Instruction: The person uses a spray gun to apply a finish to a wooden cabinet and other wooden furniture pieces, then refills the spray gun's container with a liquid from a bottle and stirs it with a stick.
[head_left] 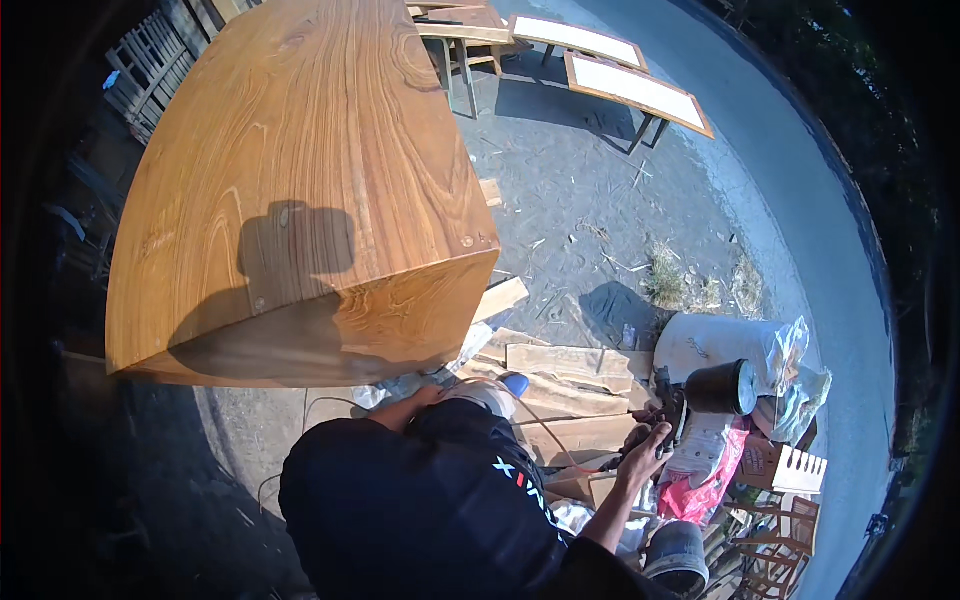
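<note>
I look out on an open-air yard in hard sunlight, its grey, dusty ground (600, 190) littered with chips and twigs. Along the right I see a paved road (800, 200) curving past, with dark foliage (855, 70) beyond it. Toward the top I make out two white panels with brown edges, the farther one (580, 42) and the nearer one (640, 95), raised on dark legs, with shade beneath them. A wooden table (462, 35) stands to their left. At my upper left, a slatted fence (155, 75) leans in shadow. Dry grass (665, 275) grows near the middle right. At lower right I see wooden chairs (785, 540), partly hidden by clutter.
</note>
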